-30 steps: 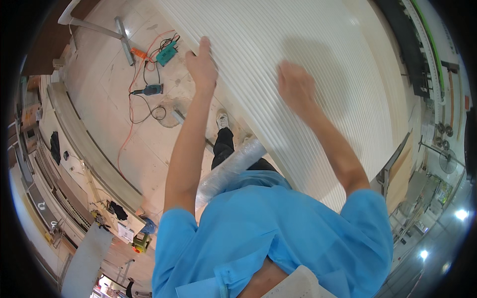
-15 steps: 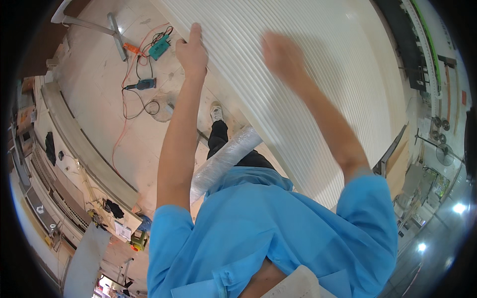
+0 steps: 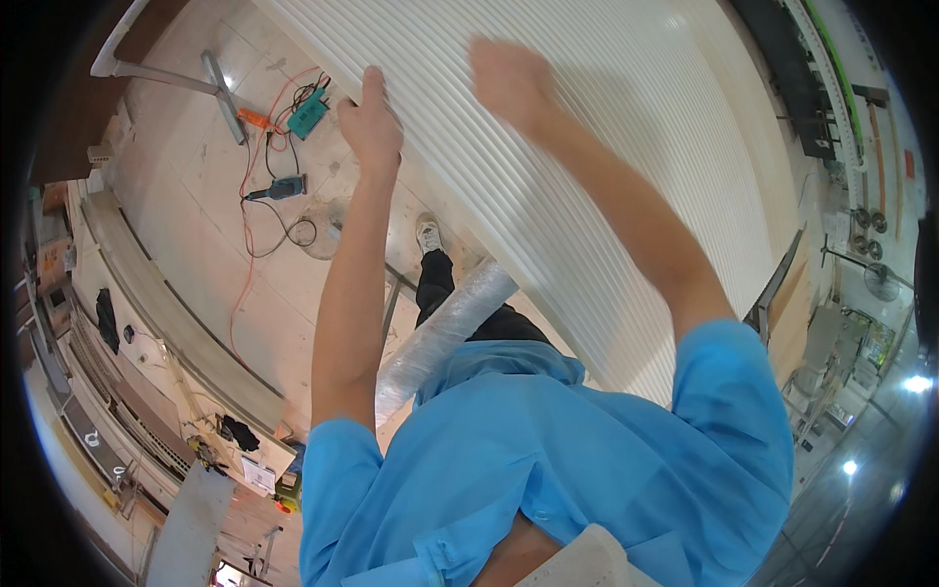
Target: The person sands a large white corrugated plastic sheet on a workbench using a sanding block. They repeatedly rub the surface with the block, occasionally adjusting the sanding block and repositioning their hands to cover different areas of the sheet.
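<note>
A large white ribbed panel (image 3: 577, 196) spreads at a slant in front of me, its long edge running from upper left down toward my waist. At that edge, my left hand (image 3: 374, 127) grips the panel, thumb along the top and the other fingers mostly hidden at the side. My right hand (image 3: 511, 83) is over the ribbed face, further in from the edge. It looks bunched, but motion smears its fingers, and I cannot make out anything in it.
A roll in clear plastic wrap (image 3: 445, 328) lies by my legs. On the floor at left are a teal power tool (image 3: 284, 188), a teal box-shaped device (image 3: 308, 112), an orange connector (image 3: 254, 118) and looping cords. Long boards (image 3: 181, 293) line the left; a fan (image 3: 880, 282) stands far right.
My right hand has swept left and slightly away from me across the panel. The left hand keeps its hold on the edge, and the whole view has shifted a little.
</note>
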`<state>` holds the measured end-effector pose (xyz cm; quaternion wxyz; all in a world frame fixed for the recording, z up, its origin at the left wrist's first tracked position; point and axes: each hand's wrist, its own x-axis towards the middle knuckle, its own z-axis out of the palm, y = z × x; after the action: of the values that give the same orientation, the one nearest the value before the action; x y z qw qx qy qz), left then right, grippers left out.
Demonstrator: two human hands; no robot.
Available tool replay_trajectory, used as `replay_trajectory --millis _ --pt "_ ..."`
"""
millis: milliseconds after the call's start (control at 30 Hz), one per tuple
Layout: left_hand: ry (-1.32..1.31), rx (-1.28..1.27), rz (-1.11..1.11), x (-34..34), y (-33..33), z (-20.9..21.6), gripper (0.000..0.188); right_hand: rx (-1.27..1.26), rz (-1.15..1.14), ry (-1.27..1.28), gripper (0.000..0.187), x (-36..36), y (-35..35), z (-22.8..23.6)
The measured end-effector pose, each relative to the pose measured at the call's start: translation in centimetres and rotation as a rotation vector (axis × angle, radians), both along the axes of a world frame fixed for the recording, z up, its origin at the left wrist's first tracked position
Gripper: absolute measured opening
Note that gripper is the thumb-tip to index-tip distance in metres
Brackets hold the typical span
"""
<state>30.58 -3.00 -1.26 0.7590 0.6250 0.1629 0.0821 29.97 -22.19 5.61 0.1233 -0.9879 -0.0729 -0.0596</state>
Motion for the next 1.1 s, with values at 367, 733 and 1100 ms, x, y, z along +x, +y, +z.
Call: replay_trajectory --millis 367,733,1100 --pt "0.090 0.095 0.067 1.0 0.3 -0.9 0.051 -0.012 0.011 -0.192 0.011 -21.5 -8.8 0.7" --pt "0.116 -0.034 0.045 0.2 0.0 0.7 0.046 0.103 -0.256 0.027 0.018 -27.9 -11.8 1.1" --pt "0.025 -0.066 0.036 -0.6 -0.6 0.4 0.052 -0.017 -0.024 -0.146 0.014 -10.8 -5.3 0.1"
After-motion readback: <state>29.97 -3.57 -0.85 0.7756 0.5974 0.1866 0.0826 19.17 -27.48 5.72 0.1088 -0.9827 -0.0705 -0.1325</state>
